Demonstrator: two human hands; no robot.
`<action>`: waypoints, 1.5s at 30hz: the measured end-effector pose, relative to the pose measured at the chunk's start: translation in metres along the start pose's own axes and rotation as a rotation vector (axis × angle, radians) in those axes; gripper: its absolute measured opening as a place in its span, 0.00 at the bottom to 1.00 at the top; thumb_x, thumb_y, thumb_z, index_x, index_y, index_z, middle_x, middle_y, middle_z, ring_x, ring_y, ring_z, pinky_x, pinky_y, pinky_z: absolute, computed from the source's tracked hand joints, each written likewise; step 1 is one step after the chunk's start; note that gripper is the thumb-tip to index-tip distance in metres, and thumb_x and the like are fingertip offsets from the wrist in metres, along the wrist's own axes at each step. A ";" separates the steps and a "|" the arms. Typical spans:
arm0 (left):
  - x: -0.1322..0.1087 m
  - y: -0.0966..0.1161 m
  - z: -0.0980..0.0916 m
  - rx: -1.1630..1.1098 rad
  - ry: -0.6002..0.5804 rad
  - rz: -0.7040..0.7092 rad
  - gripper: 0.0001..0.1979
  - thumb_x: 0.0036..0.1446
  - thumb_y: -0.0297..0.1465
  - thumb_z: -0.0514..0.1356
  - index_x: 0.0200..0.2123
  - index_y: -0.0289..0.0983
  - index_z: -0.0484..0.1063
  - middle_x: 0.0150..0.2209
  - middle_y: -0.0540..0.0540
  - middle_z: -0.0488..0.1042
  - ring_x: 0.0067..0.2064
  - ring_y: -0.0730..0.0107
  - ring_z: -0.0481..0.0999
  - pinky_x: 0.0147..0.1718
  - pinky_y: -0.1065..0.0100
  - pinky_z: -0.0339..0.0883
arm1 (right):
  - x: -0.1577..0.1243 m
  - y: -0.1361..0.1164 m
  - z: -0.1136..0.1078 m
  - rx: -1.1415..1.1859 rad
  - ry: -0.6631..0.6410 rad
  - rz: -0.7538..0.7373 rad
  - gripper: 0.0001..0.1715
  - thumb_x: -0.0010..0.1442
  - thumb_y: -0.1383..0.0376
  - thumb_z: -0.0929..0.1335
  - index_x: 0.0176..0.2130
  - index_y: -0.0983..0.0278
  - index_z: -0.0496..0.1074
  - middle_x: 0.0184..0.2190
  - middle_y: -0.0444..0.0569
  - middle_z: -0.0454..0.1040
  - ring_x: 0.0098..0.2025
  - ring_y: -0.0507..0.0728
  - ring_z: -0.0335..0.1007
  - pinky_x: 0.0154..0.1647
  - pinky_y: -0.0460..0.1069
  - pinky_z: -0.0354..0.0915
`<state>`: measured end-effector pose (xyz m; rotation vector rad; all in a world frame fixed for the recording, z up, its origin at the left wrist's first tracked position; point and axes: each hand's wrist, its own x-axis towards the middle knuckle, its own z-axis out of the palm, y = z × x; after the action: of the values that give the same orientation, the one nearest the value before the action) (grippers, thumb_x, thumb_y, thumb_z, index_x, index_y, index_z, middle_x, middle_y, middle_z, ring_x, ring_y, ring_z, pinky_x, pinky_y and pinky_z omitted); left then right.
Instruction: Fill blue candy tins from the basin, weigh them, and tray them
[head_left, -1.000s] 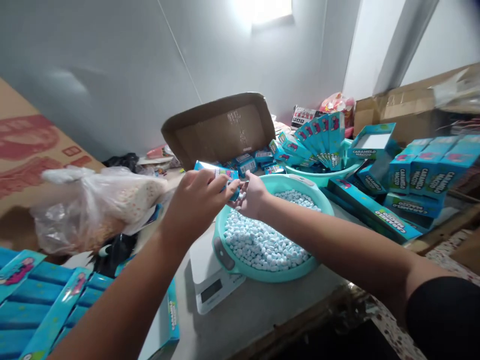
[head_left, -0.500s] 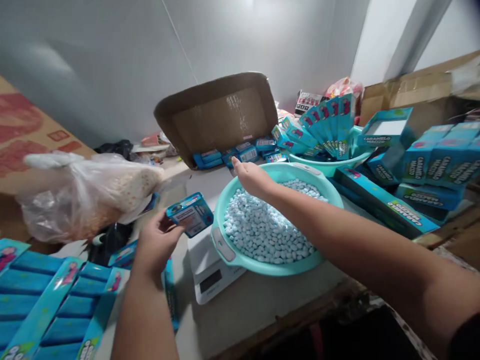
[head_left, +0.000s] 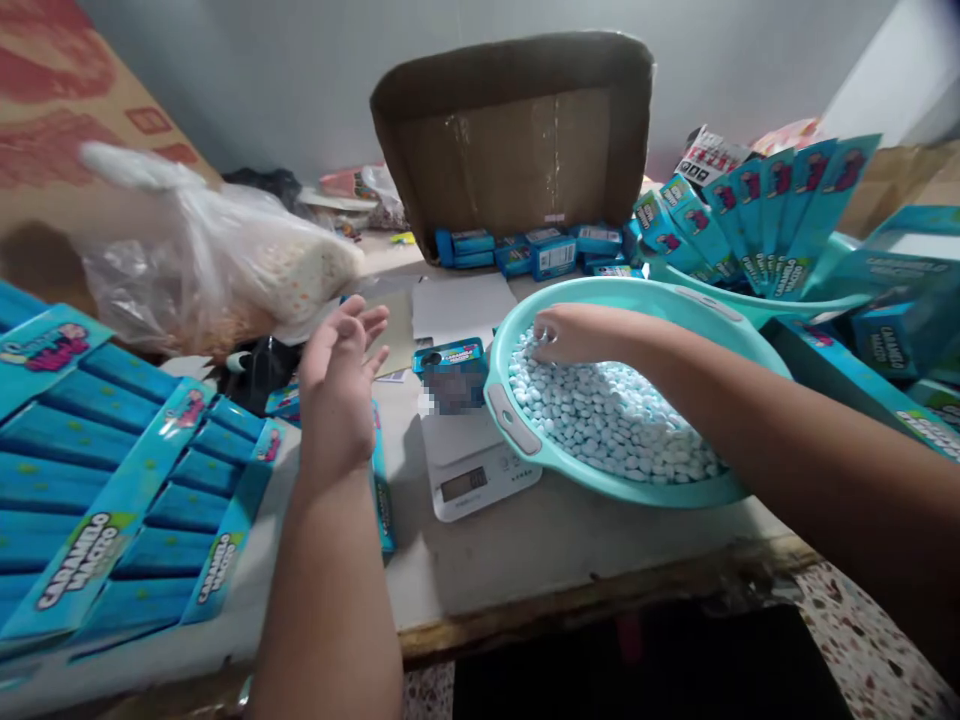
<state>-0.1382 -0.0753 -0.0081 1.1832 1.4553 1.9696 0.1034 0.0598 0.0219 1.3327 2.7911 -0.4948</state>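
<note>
My left hand (head_left: 343, 375) is raised over the table with its fingers apart and nothing in it. To its right, a small blue box (head_left: 452, 378) rests on the white scale (head_left: 484, 470). A turquoise basin (head_left: 622, 490) full of pale blue candies (head_left: 607, 415) stands right of the scale. Inside its left part is my right hand (head_left: 559, 333), fingers curled down at the candies; whether it holds any is hidden.
An upright cardboard box (head_left: 517, 150) with small blue boxes (head_left: 555, 255) stands behind. Display cartons (head_left: 112, 500) fill the left, below a plastic bag (head_left: 247, 260). More cartons (head_left: 780, 215) and another turquoise basin (head_left: 817, 305) are on the right.
My left hand has let go of the small blue box, which now sits on the scale. My right hand has moved down into the candies. The view has shifted.
</note>
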 end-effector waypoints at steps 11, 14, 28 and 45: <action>-0.005 -0.005 0.013 0.130 0.053 0.043 0.24 0.62 0.51 0.59 0.48 0.39 0.77 0.49 0.40 0.80 0.53 0.60 0.79 0.49 0.62 0.72 | -0.003 0.002 -0.010 -0.103 -0.045 0.005 0.17 0.57 0.59 0.75 0.46 0.63 0.82 0.42 0.51 0.81 0.35 0.54 0.70 0.35 0.50 0.61; -0.003 -0.007 0.009 0.172 0.050 -0.020 0.26 0.62 0.53 0.57 0.48 0.38 0.77 0.50 0.39 0.80 0.53 0.58 0.79 0.50 0.61 0.72 | -0.006 0.001 -0.012 -0.088 -0.035 -0.001 0.13 0.56 0.63 0.74 0.43 0.63 0.83 0.41 0.51 0.81 0.36 0.55 0.72 0.35 0.50 0.62; -0.007 0.010 0.002 0.533 -0.606 -0.333 0.34 0.47 0.49 0.72 0.55 0.42 0.74 0.56 0.40 0.78 0.56 0.47 0.77 0.59 0.48 0.67 | -0.008 -0.005 -0.011 0.086 0.142 -0.039 0.07 0.57 0.65 0.72 0.37 0.64 0.81 0.34 0.50 0.80 0.35 0.55 0.73 0.36 0.50 0.66; 0.003 -0.011 0.002 0.098 -0.025 -0.195 0.37 0.57 0.63 0.55 0.42 0.32 0.78 0.39 0.36 0.82 0.44 0.56 0.83 0.49 0.58 0.73 | 0.017 -0.115 -0.009 -0.028 0.202 -0.452 0.10 0.59 0.69 0.69 0.38 0.68 0.81 0.36 0.52 0.79 0.37 0.54 0.67 0.38 0.49 0.58</action>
<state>-0.1400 -0.0684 -0.0174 1.0583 1.6056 1.7650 0.0063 0.0080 0.0601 0.7759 3.2626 -0.3369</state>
